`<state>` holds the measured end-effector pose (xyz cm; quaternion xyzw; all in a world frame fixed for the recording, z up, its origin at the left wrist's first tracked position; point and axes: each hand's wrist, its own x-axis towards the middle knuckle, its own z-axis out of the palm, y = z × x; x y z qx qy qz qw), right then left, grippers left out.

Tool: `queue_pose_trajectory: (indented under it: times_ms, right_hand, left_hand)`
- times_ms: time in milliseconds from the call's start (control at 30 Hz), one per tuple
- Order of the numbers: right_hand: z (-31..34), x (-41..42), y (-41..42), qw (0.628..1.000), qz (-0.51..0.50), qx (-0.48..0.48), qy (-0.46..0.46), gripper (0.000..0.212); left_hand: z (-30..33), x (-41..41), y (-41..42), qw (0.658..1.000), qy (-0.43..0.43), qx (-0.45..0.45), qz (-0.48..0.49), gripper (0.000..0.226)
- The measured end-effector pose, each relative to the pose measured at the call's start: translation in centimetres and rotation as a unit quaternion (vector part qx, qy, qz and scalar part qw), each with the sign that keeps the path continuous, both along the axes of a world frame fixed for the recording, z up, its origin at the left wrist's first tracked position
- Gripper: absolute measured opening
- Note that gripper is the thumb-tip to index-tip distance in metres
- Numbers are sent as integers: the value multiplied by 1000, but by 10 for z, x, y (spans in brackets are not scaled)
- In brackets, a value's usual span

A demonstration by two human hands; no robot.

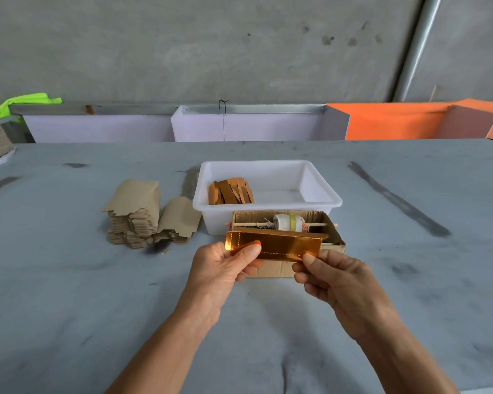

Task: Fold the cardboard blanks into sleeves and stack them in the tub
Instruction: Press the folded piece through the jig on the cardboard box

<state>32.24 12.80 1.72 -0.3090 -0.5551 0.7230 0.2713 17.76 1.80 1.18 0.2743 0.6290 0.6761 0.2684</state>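
Above the table's near edge, we pinch a glossy copper-coloured cardboard blank [276, 245], left hand [225, 265] and right hand [336, 280] gripping its ends; matte brown blanks [134, 214] pile beside the smooth white plastic tub [322, 180] holding folded sleeves [230, 191].

Glossy copper-foil blank [276, 245], smooth white plastic tub [319, 183]

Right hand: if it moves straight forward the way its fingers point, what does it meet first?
Probably the open cardboard box just behind the blank that the right hand pinches; the white tub comes after. Depth is uncertain.
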Motion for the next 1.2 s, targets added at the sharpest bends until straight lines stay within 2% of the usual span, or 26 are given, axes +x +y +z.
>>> queue_pose_trajectory:
  times_ms: [100, 300, 367, 533, 700, 767, 933, 1033, 1200]
  right_hand:
    - [-2, 0, 1, 999, 19, -26, 16, 11]
    - [-5, -3, 0, 999, 4, -34, 29, 9]
    - [-6, -4, -1, 999, -11, -38, 30, 6]
    - [-10, -12, -8, 996, -83, -3, 9, 11]
    - [-12, -18, -11, 989, -142, 19, 40, 14]
    - [-13, -20, -12, 987, -151, 11, 57, 22]
    - [-16, -24, -14, 981, -173, 8, 91, 42]
    - [-17, -26, -14, 979, -176, 15, 98, 50]
    - [-22, -29, -22, 983, -141, -39, 114, 41]
  left_hand:
    - [1, -2, 0, 1000, 11, -2, 0, 8]
    - [0, -2, -1, 999, -22, -2, 30, 9]
    - [-1, 0, 0, 999, -29, 8, 37, 6]
    - [-5, 6, 3, 997, -22, 49, 56, 13]
    - [-8, 12, 8, 994, -3, 92, 65, 17]
    - [-11, 13, 10, 990, 3, 108, 88, 17]
    - [-16, 21, 16, 979, -36, 150, 137, 38]
    - [-18, 26, 21, 980, -41, 135, 142, 48]
    - [-18, 30, 24, 982, -45, 123, 139, 52]
